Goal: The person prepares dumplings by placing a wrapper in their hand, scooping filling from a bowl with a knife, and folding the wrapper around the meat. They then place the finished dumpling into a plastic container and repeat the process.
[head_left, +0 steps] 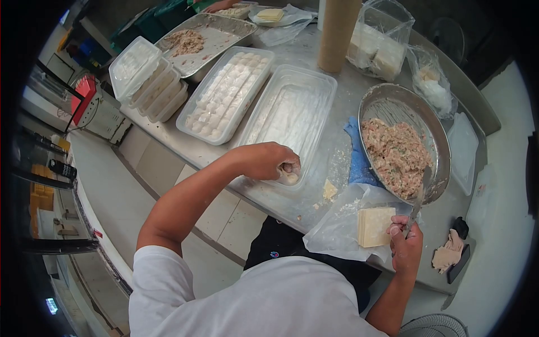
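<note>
My left hand (pixel 270 159) is closed around a small pale dumpling (pixel 289 177) at the near end of a clear plastic tub (pixel 319 126). In my right hand (pixel 405 245) is a flat metal spatula (pixel 416 209), its blade reaching over the rim of a round steel pan (pixel 439 160). Ground meat filling (pixel 396 151) with green bits fills much of that pan. Right beside my right fingers, a stack of square dough wrappers (pixel 374 227) lies on a plastic sheet (pixel 331 235).
A second tub (pixel 188 106) holds rows of dumplings, left of stacked lidded containers (pixel 147 84). Behind are a steel tray (pixel 222 42) with more filling, a brown cylinder (pixel 338 36) and bagged blocks (pixel 379 50). A blue cloth (pixel 359 157) touches the pan. Another person's hand (pixel 218 5) shows at the top.
</note>
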Demonstrator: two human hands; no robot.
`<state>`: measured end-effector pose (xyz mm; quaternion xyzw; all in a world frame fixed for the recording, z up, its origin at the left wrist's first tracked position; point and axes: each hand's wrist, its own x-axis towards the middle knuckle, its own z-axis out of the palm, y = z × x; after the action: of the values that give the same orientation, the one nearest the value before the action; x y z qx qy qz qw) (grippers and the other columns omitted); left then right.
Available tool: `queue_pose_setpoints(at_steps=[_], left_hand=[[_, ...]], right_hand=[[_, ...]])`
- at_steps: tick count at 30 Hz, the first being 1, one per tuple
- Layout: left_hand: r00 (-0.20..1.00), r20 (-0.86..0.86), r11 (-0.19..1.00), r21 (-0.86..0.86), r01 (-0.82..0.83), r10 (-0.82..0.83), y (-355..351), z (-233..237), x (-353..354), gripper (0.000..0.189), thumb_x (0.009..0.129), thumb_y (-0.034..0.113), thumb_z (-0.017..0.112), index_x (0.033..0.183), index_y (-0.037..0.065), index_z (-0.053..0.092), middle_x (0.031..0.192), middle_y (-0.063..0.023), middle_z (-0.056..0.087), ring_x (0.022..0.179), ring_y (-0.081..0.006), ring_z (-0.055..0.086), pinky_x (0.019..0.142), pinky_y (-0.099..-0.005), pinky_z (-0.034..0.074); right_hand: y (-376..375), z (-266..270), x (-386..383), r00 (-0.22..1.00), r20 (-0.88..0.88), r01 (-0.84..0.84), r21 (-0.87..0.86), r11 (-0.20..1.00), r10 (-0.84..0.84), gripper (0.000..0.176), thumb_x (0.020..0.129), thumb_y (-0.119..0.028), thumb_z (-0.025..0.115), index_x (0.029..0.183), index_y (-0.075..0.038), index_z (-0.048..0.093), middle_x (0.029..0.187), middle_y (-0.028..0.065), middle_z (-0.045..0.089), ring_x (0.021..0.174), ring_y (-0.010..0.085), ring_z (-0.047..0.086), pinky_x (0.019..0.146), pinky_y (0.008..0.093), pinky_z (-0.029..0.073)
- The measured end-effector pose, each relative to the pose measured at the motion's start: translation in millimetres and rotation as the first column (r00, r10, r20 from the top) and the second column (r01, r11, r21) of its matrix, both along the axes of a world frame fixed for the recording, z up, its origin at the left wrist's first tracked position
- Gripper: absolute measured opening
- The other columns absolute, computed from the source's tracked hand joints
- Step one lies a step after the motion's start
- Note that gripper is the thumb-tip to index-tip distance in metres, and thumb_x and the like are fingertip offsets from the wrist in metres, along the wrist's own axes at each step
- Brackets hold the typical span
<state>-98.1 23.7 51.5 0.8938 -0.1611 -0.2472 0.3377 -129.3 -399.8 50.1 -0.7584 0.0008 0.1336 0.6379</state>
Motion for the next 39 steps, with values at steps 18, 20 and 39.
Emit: queue_pose_setpoints(at_steps=[18, 20, 39], left_hand=[[0.898, 0.439, 0.893, -0.403, 0.200, -0.003, -212, -13, -31, 0.035, 0.071, 0.002, 0.078, 0.105, 0.002, 0.066, 0.111, -0.0148, 0.063, 0.111, -0.0361, 0.060, 0.095, -0.0439, 0.050], [0.866, 0.493, 0.948, -0.233, 0.218, -0.078, -240, -26, -31, 0.030, 0.073, 0.006, 0.077, 0.102, 0.002, 0.068, 0.111, -0.0146, 0.062, 0.110, -0.0360, 0.060, 0.094, -0.0467, 0.049], [0.718, -0.696, -0.392, -0.670, -0.631, 0.033, -182, -37, -41, 0.028, 0.106, 0.022, 0.051, 0.129, 0.007, 0.053, 0.129, -0.0132, 0.063, 0.119, -0.0268, 0.063, 0.102, -0.0406, 0.051]], right_hand=[[-32, 70, 79, 0.641, 0.304, 0.193, -0.952, 0.236, 0.705, 0.020, 0.084, -0.008, 0.061, 0.101, -0.009, 0.072, 0.082, 0.0098, 0.064, 0.080, 0.0336, 0.066, 0.068, 0.0455, 0.053], [-30, 70, 81, 0.649, 0.246, 0.135, -0.969, 0.209, 0.720, 0.017, 0.085, -0.011, 0.061, 0.098, -0.010, 0.073, 0.081, 0.0090, 0.065, 0.079, 0.0330, 0.067, 0.067, 0.0455, 0.054], [-55, 23, 91, 0.585, 0.515, 0.108, -0.815, 0.569, 0.627, 0.013, 0.086, -0.012, 0.069, 0.097, -0.009, 0.073, 0.080, 0.0093, 0.066, 0.075, 0.0309, 0.067, 0.065, 0.0430, 0.053]])
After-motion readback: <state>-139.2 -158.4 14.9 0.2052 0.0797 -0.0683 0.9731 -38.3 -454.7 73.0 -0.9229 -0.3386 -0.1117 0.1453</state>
